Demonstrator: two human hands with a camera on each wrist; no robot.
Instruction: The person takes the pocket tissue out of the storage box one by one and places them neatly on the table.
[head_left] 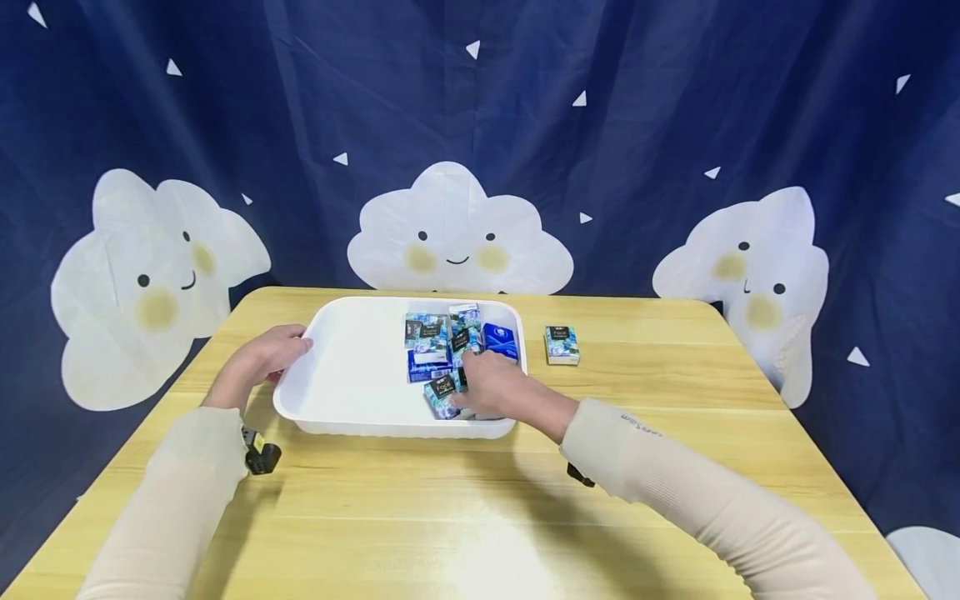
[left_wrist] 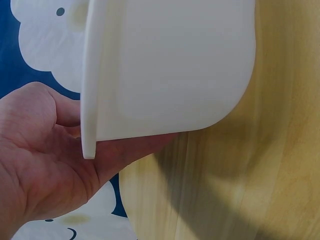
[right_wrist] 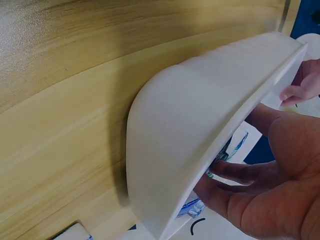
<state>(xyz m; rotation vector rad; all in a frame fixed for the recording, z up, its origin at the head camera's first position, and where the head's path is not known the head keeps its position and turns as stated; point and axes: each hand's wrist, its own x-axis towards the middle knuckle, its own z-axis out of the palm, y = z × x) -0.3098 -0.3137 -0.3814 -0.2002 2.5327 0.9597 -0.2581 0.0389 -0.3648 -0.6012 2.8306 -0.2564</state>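
Observation:
A shallow white plastic tray (head_left: 352,367) stands on the table with several small blue, teal and black tissue packs in its right half. At its left end my left hand (head_left: 281,346) grips the rim, thumb on top and fingers under the wall, as the left wrist view shows. My right hand (head_left: 491,385) reaches over the front right side into the tray. Thumb and fingers pinch a tissue pack (right_wrist: 227,150), which the tray wall and the hand partly hide. A flat tissue pack (head_left: 441,395) lies just left of the right fingertips.
One tissue pack (head_left: 562,345) lies on the wooden table (head_left: 420,500) to the right of the tray. Inside the tray a dark blue pack (head_left: 500,339) leans near the right wall. A navy curtain (head_left: 637,125) with white clouds hangs behind the table.

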